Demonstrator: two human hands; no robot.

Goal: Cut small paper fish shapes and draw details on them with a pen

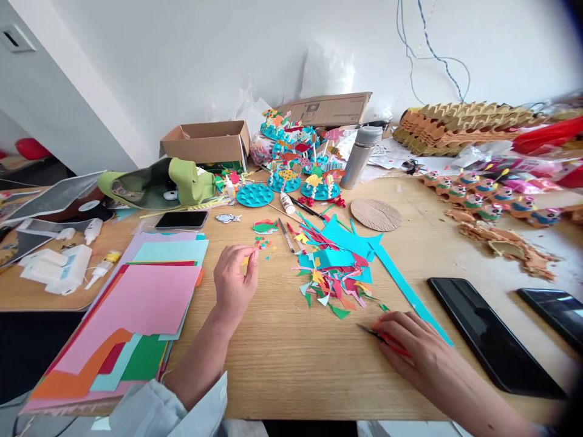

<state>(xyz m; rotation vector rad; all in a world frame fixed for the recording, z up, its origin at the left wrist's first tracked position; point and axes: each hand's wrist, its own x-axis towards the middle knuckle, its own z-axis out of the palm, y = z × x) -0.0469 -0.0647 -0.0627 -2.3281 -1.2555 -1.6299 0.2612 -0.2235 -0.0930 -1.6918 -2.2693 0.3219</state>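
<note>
My left hand (234,276) is raised over the table with thumb and forefinger pinched; what they hold, if anything, is too small to make out. Just beyond its fingertips lie tiny coloured paper dots (262,243) and a green and red paper fish (265,227). Low over the table at the right, my right hand (412,347) is closed around the red handles of scissors (371,331), whose dark blades point left. A heap of paper scraps (334,279) lies between the hands, with a long blue paper strip (410,291) running behind the right hand.
Coloured paper sheets (150,297) are stacked at the left, near a phone (181,220). Two more phones, one large and black (487,334), lie at the right. Behind stand a steel bottle (361,161), a cardboard box (209,142) and fish decorations on blue bases. A cardboard disc (376,215) lies mid-table.
</note>
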